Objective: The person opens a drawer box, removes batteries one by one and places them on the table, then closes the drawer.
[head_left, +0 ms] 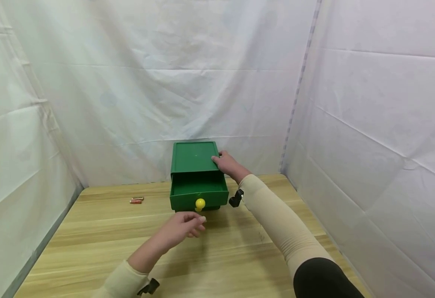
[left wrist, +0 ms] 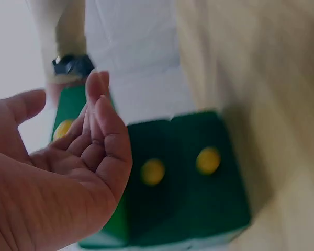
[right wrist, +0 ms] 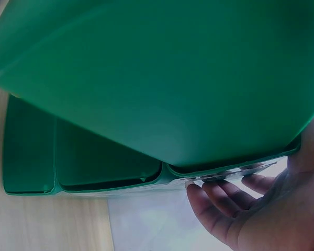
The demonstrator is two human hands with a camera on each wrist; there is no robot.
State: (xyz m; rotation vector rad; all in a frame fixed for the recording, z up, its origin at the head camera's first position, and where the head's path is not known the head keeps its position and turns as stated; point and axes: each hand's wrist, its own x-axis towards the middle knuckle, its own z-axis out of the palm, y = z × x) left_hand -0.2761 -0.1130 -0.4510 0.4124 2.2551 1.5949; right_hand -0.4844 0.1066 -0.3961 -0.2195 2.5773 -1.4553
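A green drawer cabinet stands on the table against the back curtain. Its top drawer, with a yellow knob, is pulled out toward me. Just in front of and below that knob hovers my left hand, fingers loosely bent and holding nothing. Two lower drawers with yellow knobs are closed in the left wrist view. My right hand holds the cabinet's upper right side, thumb on the top edge. In the right wrist view its fingertips touch the side wall.
Two small red batteries lie on the wooden table, left of the cabinet. White curtains enclose the back and both sides.
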